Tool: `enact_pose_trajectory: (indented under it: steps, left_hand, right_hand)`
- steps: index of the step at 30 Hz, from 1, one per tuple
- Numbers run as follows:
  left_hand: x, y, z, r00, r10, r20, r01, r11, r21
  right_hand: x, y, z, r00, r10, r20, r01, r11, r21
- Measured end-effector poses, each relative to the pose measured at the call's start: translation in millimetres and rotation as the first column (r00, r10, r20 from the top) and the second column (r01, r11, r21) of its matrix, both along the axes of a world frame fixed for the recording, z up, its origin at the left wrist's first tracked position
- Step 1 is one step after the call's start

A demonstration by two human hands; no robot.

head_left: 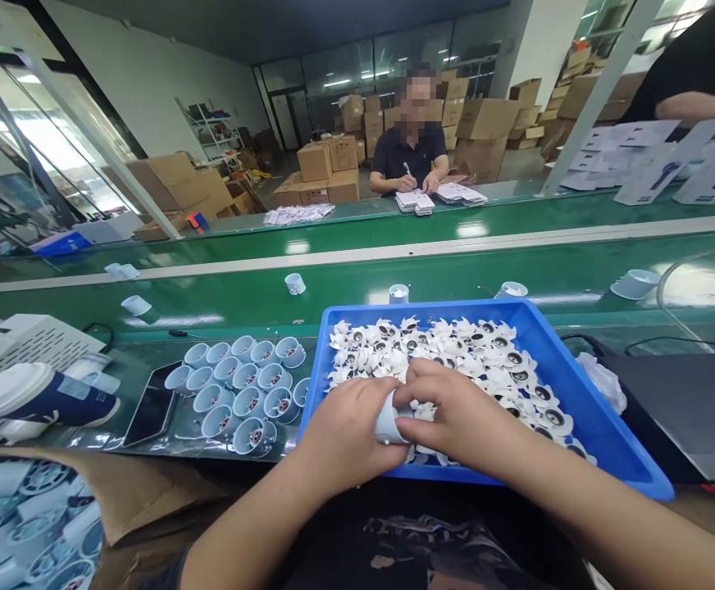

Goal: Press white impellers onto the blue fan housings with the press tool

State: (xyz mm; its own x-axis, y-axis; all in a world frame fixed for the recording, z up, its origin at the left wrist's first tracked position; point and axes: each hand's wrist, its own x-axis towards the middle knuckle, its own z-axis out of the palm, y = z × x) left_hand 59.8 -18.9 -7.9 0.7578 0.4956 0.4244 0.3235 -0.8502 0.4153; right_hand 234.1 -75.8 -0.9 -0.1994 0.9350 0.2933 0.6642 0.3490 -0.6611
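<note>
Pictured with light-blue housings (4,482) in a carton (129,492) far left of the fingers (362,392), and light-blue cups (245,378) clustered nearer. Gripping one pale-blue cup (387,419) in the curled left hand (343,426); touching its right end with slightly parted thumb and forefinger of the right hand (459,414), too hidden to tell if pinching anything. Working over a blue tray (612,442) of white finned parts (480,352), stretching beyond and right of the fingers.

Bare forearms (259,508) converge over the near edge of the counter (188,424). Left hand (346,424) curled in a grip; right hand (449,401) arched, pinching.
</note>
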Motion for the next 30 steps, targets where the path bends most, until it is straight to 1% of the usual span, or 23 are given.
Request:
enact_pose_trajectory:
  steps: [1, 2, 3, 4, 9, 12, 14, 18, 21, 23, 25, 26, 28, 30]
  left_hand:
    - [0, -1, -2.9, 0.999, 0.01, 0.034, -0.014, 0.994, 0.11]
    - [-1, -1, -4.9, 0.998, 0.016, 0.058, -0.027, 0.982, 0.189]
    - [-2, -1, -6.2, 0.997, 0.02, 0.071, -0.036, 0.972, 0.234]
    - [-2, 0, -6.7, 0.997, 0.024, 0.072, -0.041, 0.968, 0.248]
    - [-5, 2, -7.6, 0.999, 0.023, 0.042, -0.031, 0.983, 0.181]
    - [-6, 2, -9.2, 0.999, 0.033, 0.027, -0.036, 0.987, 0.156]
    - [-7, 2, -9.6, 0.999, 0.033, 0.039, -0.039, 0.988, 0.148]
    - [-12, 3, -8.6, 0.991, 0.05, 0.124, -0.068, 0.988, 0.139]
    - [-14, 4, -8.5, 0.977, 0.076, 0.2, -0.103, 0.986, 0.129]
    - [-14, 3, -9.3, 0.964, 0.059, 0.259, -0.094, 0.987, 0.126]
    - [-13, 3, -10.8, 0.951, 0.023, 0.308, -0.069, 0.988, 0.137]
    - [-13, 3, -11.7, 0.946, 0.008, 0.323, -0.059, 0.987, 0.149]
    - [-13, 2, -13.6, 0.944, 0.002, 0.33, -0.06, 0.985, 0.164]
    - [-13, 2, -15.0, 0.943, 0.007, 0.332, -0.065, 0.984, 0.165]
  right_hand:
    - [-2, 0, 0.3, 0.999, -0.037, -0.011, 0.037, 0.999, -0.013]
    - [-4, 0, 0.8, 0.998, -0.062, -0.019, 0.062, 0.998, -0.021]
    - [-6, 0, 1.3, 0.997, -0.072, -0.022, 0.072, 0.997, -0.023]
    - [-7, -1, 1.9, 0.997, -0.069, -0.021, 0.069, 0.997, -0.022]
    - [-7, -1, 1.7, 1.0, -0.012, 0.024, 0.011, 1.0, 0.015]
    - [-6, 0, -0.3, 0.999, -0.015, 0.04, 0.014, 1.0, 0.025]
    - [-6, -1, -1.0, 1.0, -0.016, 0.027, 0.014, 0.998, 0.054]
    - [-2, -11, 4.0, 0.999, 0.039, 0.024, -0.043, 0.978, 0.204]
    - [0, -21, 12.0, 0.999, 0.037, 0.038, -0.045, 0.969, 0.243]
    - [-1, -26, 15.6, 0.999, 0.04, 0.034, -0.047, 0.963, 0.265]
    - [-4, -29, 16.2, 0.997, 0.024, 0.075, -0.045, 0.955, 0.292]
    - [-5, -30, 15.5, 0.994, -0.007, 0.105, -0.026, 0.949, 0.313]
    - [-8, -32, 13.5, 0.987, -0.07, 0.142, 0.012, 0.927, 0.376]
    - [-10, -35, 11.8, 0.986, -0.086, 0.14, 0.017, 0.9, 0.436]
